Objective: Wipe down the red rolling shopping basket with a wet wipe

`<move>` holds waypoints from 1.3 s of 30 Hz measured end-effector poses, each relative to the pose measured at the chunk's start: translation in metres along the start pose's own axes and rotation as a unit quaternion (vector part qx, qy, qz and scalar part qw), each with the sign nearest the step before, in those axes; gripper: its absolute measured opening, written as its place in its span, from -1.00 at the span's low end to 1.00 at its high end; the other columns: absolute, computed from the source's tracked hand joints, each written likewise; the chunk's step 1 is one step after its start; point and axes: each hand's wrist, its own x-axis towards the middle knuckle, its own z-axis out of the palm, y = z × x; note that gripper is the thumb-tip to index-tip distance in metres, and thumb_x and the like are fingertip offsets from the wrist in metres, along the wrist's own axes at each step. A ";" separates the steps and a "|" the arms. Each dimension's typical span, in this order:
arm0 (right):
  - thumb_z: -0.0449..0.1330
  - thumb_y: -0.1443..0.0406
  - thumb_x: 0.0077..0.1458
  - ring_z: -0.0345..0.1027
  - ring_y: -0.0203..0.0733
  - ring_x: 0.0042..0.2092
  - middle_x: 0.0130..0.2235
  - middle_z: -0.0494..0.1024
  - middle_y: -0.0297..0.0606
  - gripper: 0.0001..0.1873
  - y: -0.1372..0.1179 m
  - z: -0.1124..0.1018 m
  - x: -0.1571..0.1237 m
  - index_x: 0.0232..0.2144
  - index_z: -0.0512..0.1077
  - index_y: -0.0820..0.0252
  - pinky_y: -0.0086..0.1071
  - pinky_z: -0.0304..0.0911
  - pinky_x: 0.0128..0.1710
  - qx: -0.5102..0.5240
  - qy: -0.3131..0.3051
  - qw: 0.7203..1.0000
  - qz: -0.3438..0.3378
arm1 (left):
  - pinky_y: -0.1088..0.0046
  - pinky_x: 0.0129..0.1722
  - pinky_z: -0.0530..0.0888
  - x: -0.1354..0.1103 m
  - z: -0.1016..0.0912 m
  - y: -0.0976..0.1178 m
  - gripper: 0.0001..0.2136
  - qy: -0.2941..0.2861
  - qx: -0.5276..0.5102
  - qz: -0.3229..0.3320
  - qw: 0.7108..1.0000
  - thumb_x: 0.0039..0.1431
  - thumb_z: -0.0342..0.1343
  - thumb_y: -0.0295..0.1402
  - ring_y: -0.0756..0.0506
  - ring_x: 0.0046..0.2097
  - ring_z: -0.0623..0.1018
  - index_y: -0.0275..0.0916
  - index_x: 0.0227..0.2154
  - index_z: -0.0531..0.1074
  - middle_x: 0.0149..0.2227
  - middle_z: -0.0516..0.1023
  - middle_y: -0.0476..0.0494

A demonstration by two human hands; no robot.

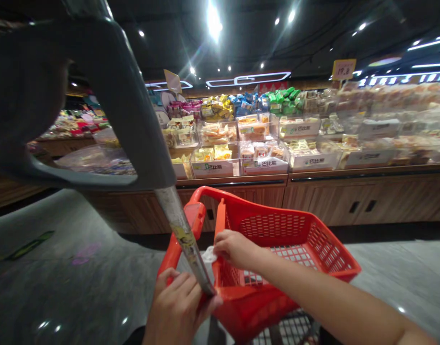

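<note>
An orange plastic shopping basket (309, 239) sits in front of me on a trolley frame. A grey pull handle (126, 105) on a metal rod (184, 235) rises from it close to the camera. My left hand (177, 309) is closed round the base of the rod at the basket's near rim. My right hand (236, 248) reaches over the basket's left rim, fingers pinched on a small white crumpled thing (208, 255) that I cannot make out. The basket looks bare inside.
A long wooden display counter (349, 196) runs across ahead, carrying clear bins of packaged snacks (241, 143) with white labels. A yellow price sign (343, 69) stands above. Grey floor (79, 268) spreads to the left and right.
</note>
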 end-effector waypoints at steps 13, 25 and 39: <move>0.13 0.51 -0.03 0.24 -0.36 -0.44 -0.43 0.44 -0.37 -0.80 -0.015 0.000 0.007 -0.56 0.47 0.21 -0.53 0.12 -0.43 0.009 -0.006 1.000 0.025 | 0.30 -0.13 0.15 0.003 0.006 -0.026 -0.81 -0.031 0.013 0.020 0.999 0.16 0.05 -0.20 -0.03 -0.41 0.47 -0.12 -0.48 0.45 -0.47 0.55 0.08; 0.13 0.55 -0.10 0.26 -0.32 -0.44 -0.43 0.46 -0.29 -0.81 -0.009 0.004 0.018 -0.56 0.49 0.27 -0.51 0.11 -0.46 0.003 0.028 0.995 0.091 | 0.30 -0.13 0.14 0.005 0.007 -0.035 -0.77 -0.046 0.017 0.013 0.999 0.11 0.09 -0.14 -0.02 -0.41 0.46 -0.13 -0.54 0.45 -0.50 0.54 0.08; 0.12 0.54 0.02 0.33 -0.29 -0.35 -0.36 0.46 -0.26 -0.78 -0.006 0.005 0.012 -0.46 0.52 0.25 -0.48 0.18 -0.34 0.022 0.075 0.984 0.162 | 0.26 -0.10 0.12 0.005 0.014 -0.040 -0.75 -0.059 0.015 -0.001 0.998 0.06 0.13 -0.07 -0.03 -0.40 0.47 -0.13 -0.54 0.45 -0.52 0.52 0.09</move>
